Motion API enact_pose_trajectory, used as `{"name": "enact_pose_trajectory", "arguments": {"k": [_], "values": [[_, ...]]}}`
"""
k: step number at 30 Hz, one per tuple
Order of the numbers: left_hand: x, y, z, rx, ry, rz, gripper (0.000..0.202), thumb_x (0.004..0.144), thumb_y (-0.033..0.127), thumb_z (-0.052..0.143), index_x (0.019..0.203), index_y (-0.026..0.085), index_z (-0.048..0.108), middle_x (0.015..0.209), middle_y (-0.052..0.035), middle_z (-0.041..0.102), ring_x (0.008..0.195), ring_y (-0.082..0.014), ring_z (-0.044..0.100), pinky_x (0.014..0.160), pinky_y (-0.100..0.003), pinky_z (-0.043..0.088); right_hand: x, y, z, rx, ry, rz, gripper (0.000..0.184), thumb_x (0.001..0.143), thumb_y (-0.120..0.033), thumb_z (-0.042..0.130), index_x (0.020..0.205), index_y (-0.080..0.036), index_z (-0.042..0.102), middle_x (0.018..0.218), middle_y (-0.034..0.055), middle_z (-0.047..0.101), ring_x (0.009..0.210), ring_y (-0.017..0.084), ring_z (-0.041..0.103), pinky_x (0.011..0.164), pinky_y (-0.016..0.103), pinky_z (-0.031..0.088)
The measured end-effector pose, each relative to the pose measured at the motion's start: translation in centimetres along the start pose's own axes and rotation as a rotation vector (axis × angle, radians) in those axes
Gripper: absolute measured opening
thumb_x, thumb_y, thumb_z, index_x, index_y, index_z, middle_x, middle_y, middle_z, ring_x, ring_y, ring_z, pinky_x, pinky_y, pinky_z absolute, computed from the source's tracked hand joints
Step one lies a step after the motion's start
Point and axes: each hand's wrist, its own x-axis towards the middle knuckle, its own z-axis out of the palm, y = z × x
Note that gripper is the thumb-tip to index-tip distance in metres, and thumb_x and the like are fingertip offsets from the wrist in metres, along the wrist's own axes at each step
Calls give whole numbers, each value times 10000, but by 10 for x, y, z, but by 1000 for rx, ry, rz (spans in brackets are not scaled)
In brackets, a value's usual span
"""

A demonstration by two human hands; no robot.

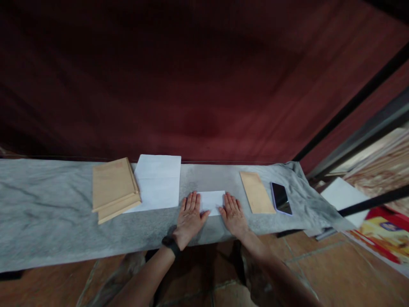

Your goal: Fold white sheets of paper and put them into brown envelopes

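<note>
A small white folded paper (212, 200) lies flat on the grey cloth in front of me. My left hand (189, 217) presses on its left edge, palm down with fingers stretched out. On the right edge rests my right hand (234, 213), also flat, its fingers extended. Both thumbs point inward along the paper's near side. Left of my hands are larger white sheets (161, 183) with a crease across them, partly under a stack of brown envelopes (113, 183). A single brown envelope (257, 192) lies to the right of my right hand.
A phone (281, 198) with a dark screen lies right of the single envelope. The grey cloth (47, 213) covers a long narrow surface. Behind it hangs a dark red curtain (198, 85). Black bars (351, 104) and a red and yellow package (383, 234) are at the right.
</note>
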Motion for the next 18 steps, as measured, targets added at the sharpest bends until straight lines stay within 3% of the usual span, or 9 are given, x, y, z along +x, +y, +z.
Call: {"name": "enact_pose_trajectory", "arguments": {"k": [12, 15, 18], "values": [[-1, 4, -4, -3, -20, -46, 702, 981, 508, 387, 1518, 55, 383, 1576, -195, 392, 1506, -305, 288, 1226, -497, 219, -20, 7, -6, 22, -16, -25, 537, 1061, -382, 326, 1527, -125, 399, 1570, 129, 425, 1436, 284, 414, 1169, 474, 317], [-3, 7, -8, 26, -4, -58, 641, 991, 422, 383, 1509, 45, 395, 1591, -201, 357, 1508, -313, 279, 1229, -492, 225, -18, 6, -9, 83, -5, 26, 486, 1061, -311, 314, 1496, -149, 457, 1530, 99, 492, 1401, 267, 458, 1159, 469, 326], [-7, 13, -9, 17, 27, 23, 567, 985, 256, 353, 1523, 80, 377, 1609, -173, 337, 1509, -276, 283, 1215, -480, 285, -16, 7, -11, 154, 31, 80, 453, 1048, -253, 322, 1442, -176, 532, 1482, 82, 554, 1356, 246, 505, 1140, 458, 347]]}}
